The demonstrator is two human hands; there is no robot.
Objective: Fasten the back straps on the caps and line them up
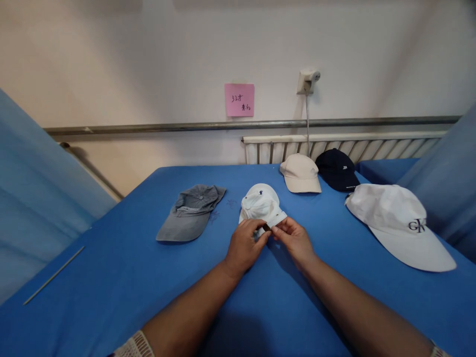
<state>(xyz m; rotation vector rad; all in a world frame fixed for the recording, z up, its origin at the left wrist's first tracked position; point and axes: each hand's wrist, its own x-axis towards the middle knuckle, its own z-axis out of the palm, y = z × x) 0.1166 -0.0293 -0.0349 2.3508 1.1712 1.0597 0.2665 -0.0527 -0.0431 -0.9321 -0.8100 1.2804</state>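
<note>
A white baseball cap [260, 202] with a small dark emblem lies in the middle of the blue-covered table, its back strap towards me. My left hand [246, 244] pinches the strap end near a small dark piece [266, 227], perhaps the buckle. From the other side my right hand [293, 239] grips the strap close to my left fingertips. Both hands are closed, and the fingers partly hide the strap. Left of them rests a grey cap [193, 210], its brim pointing towards the front left.
At the back right sit a cream cap [300, 173] and a navy cap [336, 168]. A larger white cap [403, 223] with dark letters lies at the right. A thin stick [54, 275] is near the left edge. Behind stand a radiator [345, 144] and a wall rail [167, 127].
</note>
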